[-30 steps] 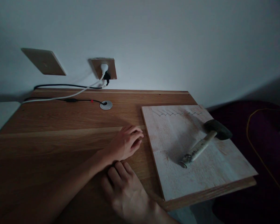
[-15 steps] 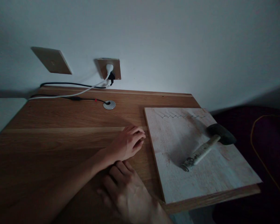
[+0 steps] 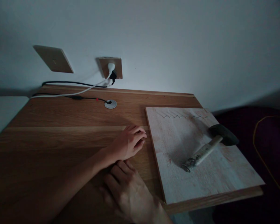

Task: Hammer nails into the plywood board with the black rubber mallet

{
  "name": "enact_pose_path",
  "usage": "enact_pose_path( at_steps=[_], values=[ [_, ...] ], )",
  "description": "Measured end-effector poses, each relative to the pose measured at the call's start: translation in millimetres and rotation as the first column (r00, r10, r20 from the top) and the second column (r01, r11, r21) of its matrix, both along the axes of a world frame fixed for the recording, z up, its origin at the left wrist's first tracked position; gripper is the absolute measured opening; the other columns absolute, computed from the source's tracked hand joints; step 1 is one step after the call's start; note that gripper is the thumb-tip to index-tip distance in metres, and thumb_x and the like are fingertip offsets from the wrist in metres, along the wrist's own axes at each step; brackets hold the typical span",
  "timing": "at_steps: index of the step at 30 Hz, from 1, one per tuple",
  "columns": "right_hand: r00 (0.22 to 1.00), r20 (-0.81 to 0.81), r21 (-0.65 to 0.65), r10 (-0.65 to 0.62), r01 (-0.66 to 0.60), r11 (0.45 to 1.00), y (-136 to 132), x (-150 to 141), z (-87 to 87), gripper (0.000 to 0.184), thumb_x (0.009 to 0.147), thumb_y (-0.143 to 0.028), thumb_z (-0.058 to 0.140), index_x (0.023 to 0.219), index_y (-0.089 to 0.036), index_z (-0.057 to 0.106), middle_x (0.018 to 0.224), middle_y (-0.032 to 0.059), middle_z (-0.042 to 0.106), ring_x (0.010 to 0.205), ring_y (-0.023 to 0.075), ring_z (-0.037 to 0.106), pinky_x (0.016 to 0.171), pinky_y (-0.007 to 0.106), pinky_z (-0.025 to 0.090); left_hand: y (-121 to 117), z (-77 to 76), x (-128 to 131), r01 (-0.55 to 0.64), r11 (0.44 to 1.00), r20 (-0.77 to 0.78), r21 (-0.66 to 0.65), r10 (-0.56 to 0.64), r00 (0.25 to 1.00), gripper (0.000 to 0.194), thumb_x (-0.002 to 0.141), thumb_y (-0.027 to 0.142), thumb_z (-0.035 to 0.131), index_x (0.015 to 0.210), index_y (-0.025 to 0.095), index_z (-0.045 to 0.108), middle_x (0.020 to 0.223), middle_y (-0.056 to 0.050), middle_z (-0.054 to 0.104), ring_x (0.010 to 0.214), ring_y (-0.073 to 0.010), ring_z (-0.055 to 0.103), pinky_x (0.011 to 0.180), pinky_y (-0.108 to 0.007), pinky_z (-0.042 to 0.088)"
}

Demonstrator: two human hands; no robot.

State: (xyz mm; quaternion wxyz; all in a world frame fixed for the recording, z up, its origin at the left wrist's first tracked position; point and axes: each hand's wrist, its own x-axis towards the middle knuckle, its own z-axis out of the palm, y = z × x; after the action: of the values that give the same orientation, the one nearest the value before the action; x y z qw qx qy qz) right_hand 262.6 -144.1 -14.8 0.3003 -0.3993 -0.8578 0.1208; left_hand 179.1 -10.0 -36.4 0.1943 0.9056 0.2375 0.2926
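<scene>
My left hand (image 3: 130, 142) rests on the wooden tabletop with loosely bent fingers and a gap between thumb and forefinger; nothing shows in it. Just below, my right hand (image 3: 130, 191) lies palm down, its bent fingers touching or close under my left wrist. Its thumb stands apart from the fingers in shadow, and the fingertips are partly hidden. To the right of both hands, a pale board (image 3: 168, 180) lies on the table. A mallet (image 3: 205, 152) with a dark head and a worn, stained handle lies across that board. Neither hand touches the board or the mallet.
The wooden table (image 3: 67, 137) meets a pale wall, with a cable grommet (image 3: 110, 104) near the back edge. White and black cables run from a wall socket (image 3: 116, 67). A blank wall plate (image 3: 53, 59) is further left. Dark cloth (image 3: 242, 121) lies beyond the right edge.
The whole view has shifted very slightly, so things sit a little further right. Both hands, the board and the mallet keep their places relative to one another.
</scene>
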Motion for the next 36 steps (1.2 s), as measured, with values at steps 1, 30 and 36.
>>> enact_pose_path(
  at_steps=[1,30,36],
  values=[
    [1.000,0.002,0.001,0.002,-0.002,1.000,0,0,0.1,0.024,0.109,-0.032,0.061,0.091,-0.017,0.069,0.089,0.0041,0.069,0.089,0.0222,0.061,0.080,0.037,0.051,0,-0.2,0,-0.001,1.000,-0.003,0.001,0.001,1.000,0.011,0.104,0.016,0.059,0.110,0.020,0.068,0.119,-0.007,0.072,0.109,-0.0226,0.067,0.099,-0.043,0.058],
    [0.990,-0.133,0.030,-0.048,0.052,0.998,-11,13,20.8,0.020,0.111,-0.024,0.055,0.100,-0.017,0.072,0.087,0.0031,0.073,0.083,0.0201,0.064,0.082,0.034,0.057,-5,6.5,2,0.036,0.985,-0.163,0.169,-0.008,0.987,0.016,0.105,0.015,0.052,0.112,0.016,0.067,0.120,-0.012,0.070,0.114,-0.0272,0.064,0.102,-0.046,0.054],
    [0.959,0.042,-0.026,-0.280,0.281,0.959,-23,85,45.4,0.034,0.111,-0.046,0.057,0.131,-0.019,0.062,0.119,0.0132,0.069,0.107,0.0272,0.068,0.087,0.040,0.062,-8,15.5,1,0.051,0.971,-0.283,0.232,0.017,0.959,0.015,0.104,0.015,0.055,0.112,0.014,0.066,0.121,-0.013,0.071,0.115,-0.0292,0.064,0.105,-0.046,0.053]
  ],
)
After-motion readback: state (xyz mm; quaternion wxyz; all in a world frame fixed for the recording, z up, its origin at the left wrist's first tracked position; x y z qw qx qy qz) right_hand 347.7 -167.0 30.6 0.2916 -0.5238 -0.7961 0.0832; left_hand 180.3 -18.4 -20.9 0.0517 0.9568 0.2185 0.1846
